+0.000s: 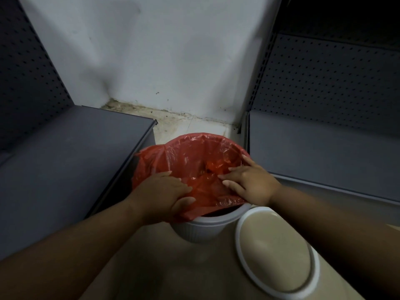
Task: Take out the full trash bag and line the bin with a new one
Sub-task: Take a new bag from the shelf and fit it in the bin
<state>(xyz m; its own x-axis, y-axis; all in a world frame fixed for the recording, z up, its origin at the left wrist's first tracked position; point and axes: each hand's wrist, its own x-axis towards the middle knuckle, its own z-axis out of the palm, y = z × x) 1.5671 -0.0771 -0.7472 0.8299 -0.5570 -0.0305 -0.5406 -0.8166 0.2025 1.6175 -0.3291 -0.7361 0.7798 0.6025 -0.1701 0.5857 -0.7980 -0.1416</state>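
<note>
Your left hand (166, 191) grips the near-left edge of the red bag (194, 161), thumb over the plastic and fingers curled under it, at the rim of the bin (201, 228). Your right hand (249, 182) is inside the bin's mouth with its fingers spread flat on the bag's inner side, pressing it and not clasping anything

You have the bag sitting in the bin, its edge folded over the far and right rim; on the left it bunches loose outside the rim, and at the near side it has not been pulled over, so a strip of white rim shows. You cannot see the bottom of the bin: crumpled red plastic hides it, and what lies under it is hard to make out

Just right of the bin, on the floor (151, 267), lies the round lid (275, 252) with its white ring; your right forearm covers part of it. Grey shelves (65, 159) flank the bin left and right, cut off by the frame. You will find no writing or label readable anywhere
</note>
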